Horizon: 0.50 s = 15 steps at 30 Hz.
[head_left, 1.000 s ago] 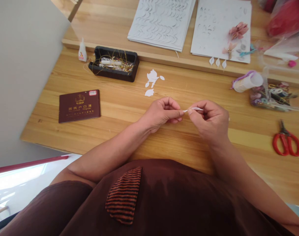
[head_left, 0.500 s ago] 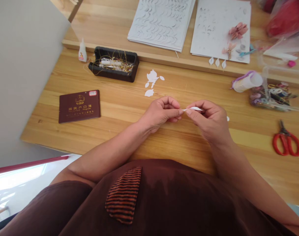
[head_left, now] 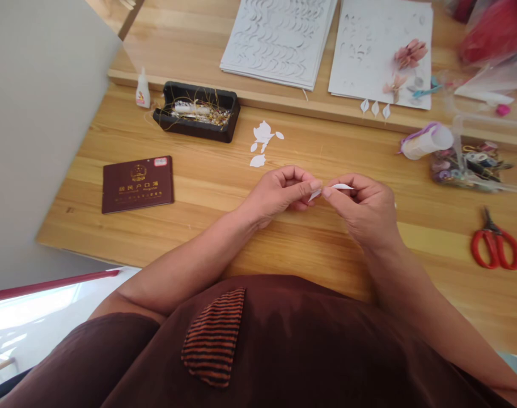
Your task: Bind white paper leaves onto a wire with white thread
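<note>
My left hand (head_left: 279, 195) and my right hand (head_left: 363, 207) meet above the wooden table (head_left: 199, 187), just in front of my body. Both pinch a small white paper petal (head_left: 333, 187) between thumb and fingertips; its left tip bends down at my left thumb. A few loose white paper petals (head_left: 262, 141) lie on the table a little beyond my left hand. My remaining fingers are curled in.
A dark red booklet (head_left: 137, 183) lies at the left. Behind it stand a black tray of gold wire (head_left: 196, 110) and a small glue bottle (head_left: 142, 89). White cut sheets (head_left: 279, 39) and pink paper flowers (head_left: 407, 54) are at the back. Red scissors (head_left: 495, 246) and a clear box of supplies (head_left: 471, 161) sit right.
My left thumb and finger have shifted slightly, and the petal's left tip now bends downward. My hands stay in the same place.
</note>
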Available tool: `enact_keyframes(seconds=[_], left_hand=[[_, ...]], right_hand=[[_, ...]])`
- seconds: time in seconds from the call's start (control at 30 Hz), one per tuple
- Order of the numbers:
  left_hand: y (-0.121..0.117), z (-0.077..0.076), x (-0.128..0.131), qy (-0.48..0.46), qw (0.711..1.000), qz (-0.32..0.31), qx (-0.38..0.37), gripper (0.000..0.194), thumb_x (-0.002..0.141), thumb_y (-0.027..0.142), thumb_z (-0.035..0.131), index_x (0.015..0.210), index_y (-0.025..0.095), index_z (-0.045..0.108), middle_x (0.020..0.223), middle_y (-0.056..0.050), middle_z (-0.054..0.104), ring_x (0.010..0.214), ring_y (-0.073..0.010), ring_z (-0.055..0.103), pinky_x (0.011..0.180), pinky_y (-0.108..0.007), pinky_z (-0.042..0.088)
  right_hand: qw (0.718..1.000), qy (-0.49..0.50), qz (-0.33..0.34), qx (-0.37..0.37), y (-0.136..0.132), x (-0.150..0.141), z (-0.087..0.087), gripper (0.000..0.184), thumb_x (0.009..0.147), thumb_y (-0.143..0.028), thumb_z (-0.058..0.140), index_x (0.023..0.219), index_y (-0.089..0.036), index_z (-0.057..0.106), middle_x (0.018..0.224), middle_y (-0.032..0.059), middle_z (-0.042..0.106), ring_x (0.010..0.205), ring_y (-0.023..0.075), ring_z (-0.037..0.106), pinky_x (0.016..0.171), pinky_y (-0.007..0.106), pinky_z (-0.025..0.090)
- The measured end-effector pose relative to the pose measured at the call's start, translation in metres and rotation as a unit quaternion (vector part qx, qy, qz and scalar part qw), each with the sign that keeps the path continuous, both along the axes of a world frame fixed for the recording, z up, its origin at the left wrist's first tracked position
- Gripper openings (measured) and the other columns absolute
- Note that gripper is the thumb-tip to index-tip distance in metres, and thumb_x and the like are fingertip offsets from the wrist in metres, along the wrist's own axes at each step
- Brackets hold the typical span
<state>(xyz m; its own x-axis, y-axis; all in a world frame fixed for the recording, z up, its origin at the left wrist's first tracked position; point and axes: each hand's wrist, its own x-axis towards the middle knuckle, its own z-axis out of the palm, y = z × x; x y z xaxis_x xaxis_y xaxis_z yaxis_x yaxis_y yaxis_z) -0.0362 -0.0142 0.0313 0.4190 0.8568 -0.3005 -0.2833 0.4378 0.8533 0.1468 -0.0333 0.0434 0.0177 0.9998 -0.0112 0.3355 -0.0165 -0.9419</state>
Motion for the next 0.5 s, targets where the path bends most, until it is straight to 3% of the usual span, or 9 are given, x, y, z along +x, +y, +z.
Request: enact_keyframes(seconds=[0.1,0.23,0.5], left_hand=[[0.0002,-0.0016,0.0017,0.005,1.000,0.016,0.014,0.051,0.063,0.049,0.096,0.083,0.016,0.063,0.074,0.001,0.070,0.066,-0.0076,0.063,0.064,-0.020,0.051],[-0.0012,-0.0051,0.0049,0.007,0.999,0.030,0.012,0.052,0.053,0.040,0.102,0.081,0.014,0.065,0.069,0.002,0.069,0.062,-0.0070,0.061,0.061,-0.020,0.051],[-0.0019,-0.0047,0.0048,0.027,0.999,0.021,-0.032,0.038,0.064,0.035,0.097,0.084,0.013,0.074,0.068,0.001,0.070,0.061,-0.0075,0.063,0.060,-0.021,0.053]], right_hand=[[1.000,-0.003,-0.005,-0.006,-0.0001,-0.0014,0.0010,0.020,0.077,-0.039,0.084,0.072,-0.026,0.069,0.055,-0.0032,0.049,0.049,0.0111,0.035,0.044,0.027,0.026],[1.000,0.008,-0.006,-0.005,-0.0002,-0.0020,-0.0008,0.013,0.075,-0.032,0.083,0.072,-0.027,0.071,0.055,-0.0032,0.050,0.050,0.0110,0.035,0.045,0.027,0.026],[0.999,0.034,0.012,-0.034,0.0010,0.0012,-0.0035,0.012,0.075,-0.033,0.081,0.074,-0.026,0.071,0.054,-0.0042,0.050,0.047,0.0101,0.035,0.043,0.027,0.024]])
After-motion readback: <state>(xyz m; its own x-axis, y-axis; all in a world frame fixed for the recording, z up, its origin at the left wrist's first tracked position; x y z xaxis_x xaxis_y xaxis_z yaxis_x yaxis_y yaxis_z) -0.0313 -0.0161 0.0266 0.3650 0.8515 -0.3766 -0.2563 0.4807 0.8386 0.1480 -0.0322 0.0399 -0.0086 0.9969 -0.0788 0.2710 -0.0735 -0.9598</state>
